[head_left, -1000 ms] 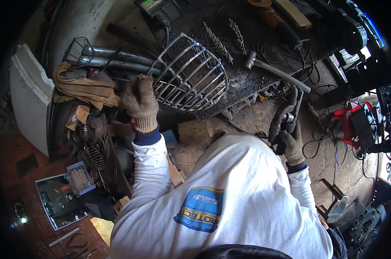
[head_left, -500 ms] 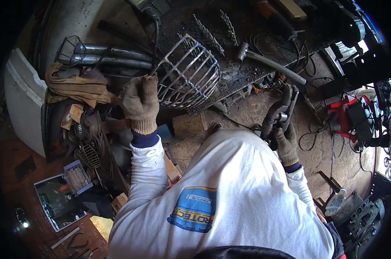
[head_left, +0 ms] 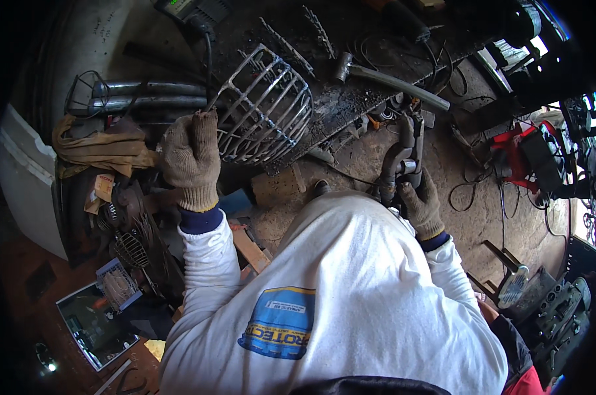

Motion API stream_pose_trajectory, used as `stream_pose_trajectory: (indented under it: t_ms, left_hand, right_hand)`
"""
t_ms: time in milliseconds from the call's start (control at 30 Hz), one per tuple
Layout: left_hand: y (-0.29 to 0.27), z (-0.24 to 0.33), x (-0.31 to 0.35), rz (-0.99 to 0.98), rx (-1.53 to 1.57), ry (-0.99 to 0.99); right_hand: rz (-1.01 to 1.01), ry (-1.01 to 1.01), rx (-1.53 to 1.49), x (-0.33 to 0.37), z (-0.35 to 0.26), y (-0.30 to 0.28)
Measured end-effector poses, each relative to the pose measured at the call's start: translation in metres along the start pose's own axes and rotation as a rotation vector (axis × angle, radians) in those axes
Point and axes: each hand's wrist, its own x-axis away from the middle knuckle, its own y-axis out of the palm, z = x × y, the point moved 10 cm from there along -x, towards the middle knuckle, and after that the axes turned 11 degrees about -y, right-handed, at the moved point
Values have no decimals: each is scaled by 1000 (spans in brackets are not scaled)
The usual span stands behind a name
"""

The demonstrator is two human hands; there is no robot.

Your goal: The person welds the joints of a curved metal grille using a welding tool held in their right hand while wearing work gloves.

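Note:
My left hand [head_left: 191, 157], in a knitted brown glove, is closed at the left end of a metal bar cage [head_left: 266, 108]. Its fingertips meet a thin rod there, and the cage's bowed bars rest at the edge of the dark workbench [head_left: 334, 108]. Lower right of the bench, my gloved right hand [head_left: 424, 209] is curled around the lower part of a dark, curved, clamp-like metal tool [head_left: 394, 161] with a bright ring. The tool points up toward the bench; its exact kind is unclear. My right fingers are partly hidden.
A hammer [head_left: 393, 85] lies across the bench, near twisted metal rods [head_left: 288, 46]. Steel pipes [head_left: 146, 99] and a brown cloth [head_left: 100, 148] are at left. A red-and-black machine [head_left: 525, 155] and cables stand on the floor at right; a wooden block [head_left: 278, 186] sits below the cage.
The whole scene has shifted left and slightly up in the picture. The curved tool has tilted a little more upright; both hands keep their holds.

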Motion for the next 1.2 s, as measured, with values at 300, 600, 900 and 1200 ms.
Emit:
stream_pose_trajectory:
  t_ms: [300, 600, 900, 1200]
  left_hand:
    - [12, 40, -8, -43, 49, 177]
    - [29, 47, -16, -109, 75, 155]
    - [33, 48, -20, -234, 3, 117]
    - [37, 46, -8, -449, 108, 37]
  right_hand:
    - [-78, -107, 102, -12, -12, 15]
    - [-156, -243, 341, -34, -32, 39]
    - [-106, -207, 234, -29, -19, 36]
    - [-30, -88, 79, -23, -10, 25]
